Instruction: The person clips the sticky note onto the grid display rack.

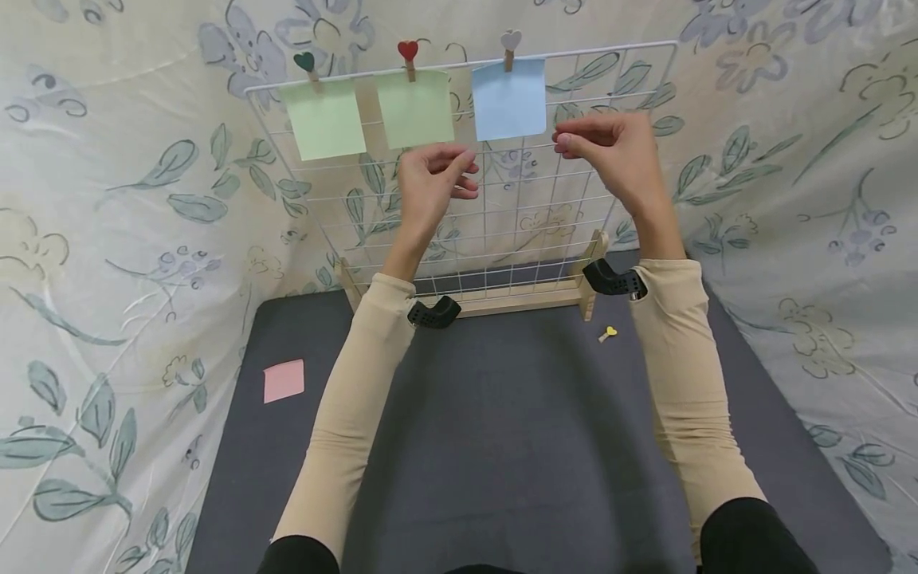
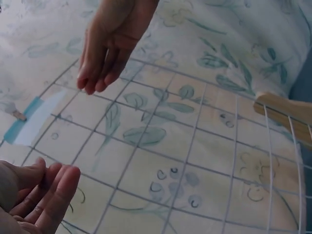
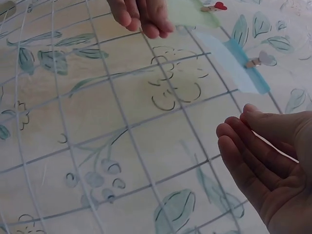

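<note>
Notes (image 1: pixel 509 100) hang on grid (image 1: pixel 610 49) (clips (image 1: pixel 409 53) atop).

Head view looks forward and down over the desk (image 1: pixel 502 446).
Wrist views, closer, share the rack (image 2: pixel 186 162) and blue note (image 3: pixel 236 66).

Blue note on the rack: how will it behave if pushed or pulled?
The blue note looks paper-thin, so probably light and floppy. With one grey-heart clip at its top edge, its lower edge may flap if pushed; a hard tug could crease it there.
</note>
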### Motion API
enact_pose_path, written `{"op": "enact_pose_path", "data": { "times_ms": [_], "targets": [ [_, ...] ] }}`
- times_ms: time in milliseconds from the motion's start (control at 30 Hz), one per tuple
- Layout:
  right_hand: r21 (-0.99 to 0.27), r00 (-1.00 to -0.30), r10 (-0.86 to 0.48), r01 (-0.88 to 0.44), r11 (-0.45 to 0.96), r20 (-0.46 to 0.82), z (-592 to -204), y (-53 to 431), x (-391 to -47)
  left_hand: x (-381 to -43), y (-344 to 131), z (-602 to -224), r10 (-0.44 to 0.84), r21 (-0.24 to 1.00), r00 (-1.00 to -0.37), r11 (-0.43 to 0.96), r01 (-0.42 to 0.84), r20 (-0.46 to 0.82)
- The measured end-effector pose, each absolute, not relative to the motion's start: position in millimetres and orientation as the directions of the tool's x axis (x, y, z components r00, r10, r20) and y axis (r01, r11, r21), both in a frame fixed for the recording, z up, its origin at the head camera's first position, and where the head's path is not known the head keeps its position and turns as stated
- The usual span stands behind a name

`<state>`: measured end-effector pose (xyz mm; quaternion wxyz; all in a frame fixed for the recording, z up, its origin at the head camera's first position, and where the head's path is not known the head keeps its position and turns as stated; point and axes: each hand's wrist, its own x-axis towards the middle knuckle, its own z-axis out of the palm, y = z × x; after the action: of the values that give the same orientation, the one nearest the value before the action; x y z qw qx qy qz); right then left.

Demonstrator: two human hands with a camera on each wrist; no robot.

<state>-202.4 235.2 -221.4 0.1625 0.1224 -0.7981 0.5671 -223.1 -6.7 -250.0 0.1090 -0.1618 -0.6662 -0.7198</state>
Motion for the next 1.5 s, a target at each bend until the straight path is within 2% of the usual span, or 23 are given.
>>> {"op": "enact_pose_path", "data": {
  "times_ms": [367, 900, 1200, 1500],
  "targets": [
    [-0.866, -0.938, 0.011, -0.316, 0.387, 0.347, -265, 247, -207, -222, -25, -284, 0.014, 0.95, -0.952, -0.06, 0.305, 0.306],
    [-0.894, -0.952, -0.014, -0.293, 0.339, 0.307, -310, 252, -201, -221, -39, -324, 0.002, 0.951, -0.952, -0.026, 0.307, 0.307],
    [-0.901, -0.954, -0.011, -0.285, 0.327, 0.298, -331, 256, -200, -220, -47, -341, -0.033, 0.969, -0.969, -0.017, 0.245, 0.244],
    [-0.911, -0.968, 0.006, -0.233, 0.34, 0.25, -352, 263, -195, -215, -62, -360, -0.055, 0.972, -0.97, 0.021, 0.235, 0.236]
  ]
}}
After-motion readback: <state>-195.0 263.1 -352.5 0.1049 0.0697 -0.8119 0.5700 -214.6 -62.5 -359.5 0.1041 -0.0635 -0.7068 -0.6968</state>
